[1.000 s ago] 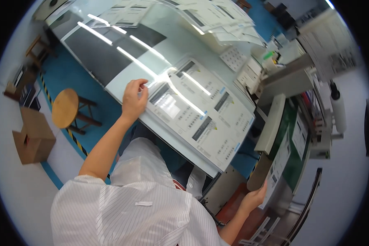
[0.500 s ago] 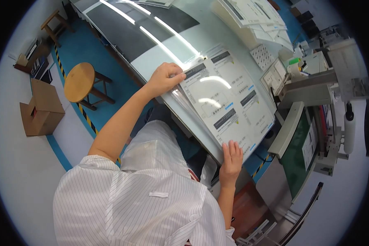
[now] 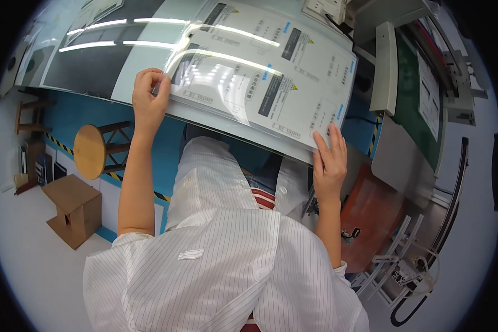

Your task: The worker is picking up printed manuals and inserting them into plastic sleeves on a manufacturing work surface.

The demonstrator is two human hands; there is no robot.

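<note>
A stack of glossy clear sheets printed with black blocks and small blue and yellow marks [image 3: 232, 74] lies on the glass-topped table in front of me. My left hand [image 3: 150, 99] is at the stack's left corner, its thumb and bent fingers closed on the edge of the printed sheet. At the near right corner, my right hand [image 3: 330, 160] rests with fingers stretched out along the sheet's edge, the fingertips touching it. Bright lamp reflections cover part of the print.
The glass table [image 3: 122, 61] runs off to the left. To the right stands a machine with a green bed [image 3: 406, 83] and a printed sheet on it. A round wooden stool [image 3: 89, 151] and an open cardboard box [image 3: 77, 207] stand on the left.
My view has turned, so the table edge now runs more nearly level across it. Both hands stay at their corners of the printed sheet.
</note>
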